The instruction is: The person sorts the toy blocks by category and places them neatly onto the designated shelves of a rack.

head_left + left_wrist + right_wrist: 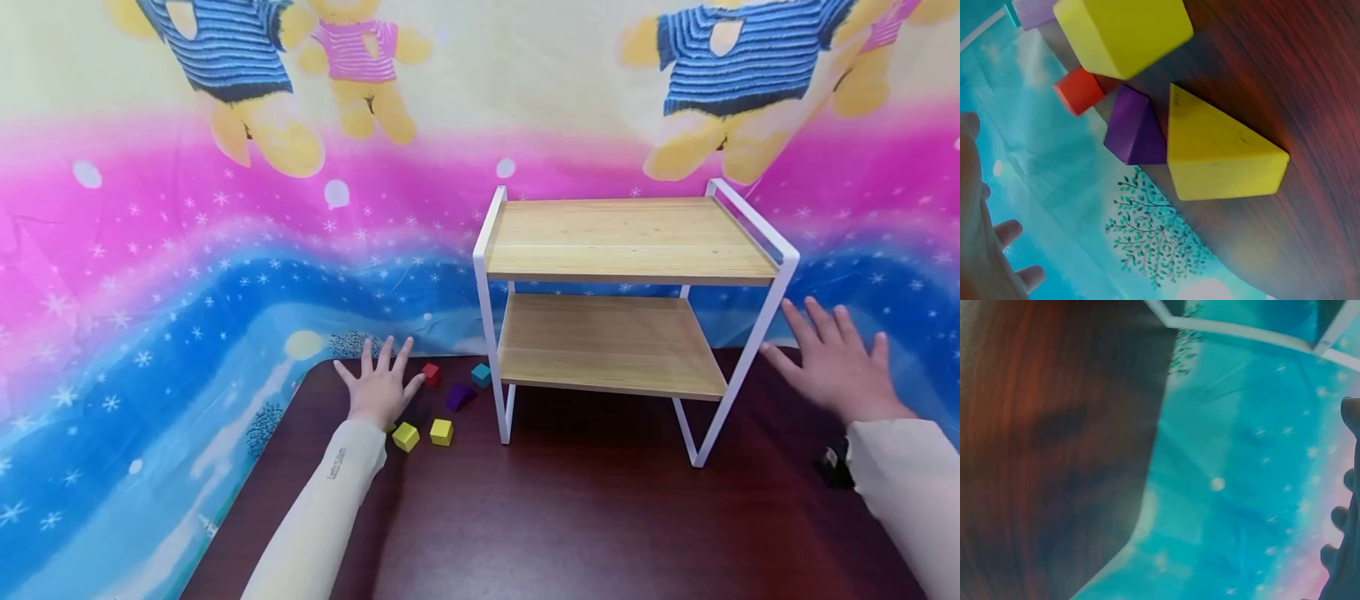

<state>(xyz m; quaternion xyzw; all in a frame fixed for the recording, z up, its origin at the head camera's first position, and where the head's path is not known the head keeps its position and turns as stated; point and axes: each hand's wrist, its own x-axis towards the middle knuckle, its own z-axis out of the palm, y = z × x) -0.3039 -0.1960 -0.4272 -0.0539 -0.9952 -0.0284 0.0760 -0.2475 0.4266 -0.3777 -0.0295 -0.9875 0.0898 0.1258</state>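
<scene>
My left hand (pixel 380 392) spreads its fingers over the far left of the table and holds nothing. Around it are a red block (pixel 431 374), a teal block (pixel 482 375), a purple block (pixel 461 397) and two yellow blocks, one of them a yellow block (pixel 442 432) farther right. The left wrist view shows a yellow wedge-shaped block (pixel 1222 156) beside a faceted purple block (pixel 1135 128). Fingers spread, my right hand (pixel 840 367) is raised beside the right side of a two-tier shelf (pixel 630 242); nothing is in its grasp. Whether it touches the frame I cannot tell.
The shelf has light wooden boards, such as the lower board (pixel 607 342), in a white frame. It stands on a dark reddish table (pixel 525 517). A printed cloth (pixel 187 333) hangs behind. Near my right cuff lies a small black object (pixel 832 467), its kind unclear.
</scene>
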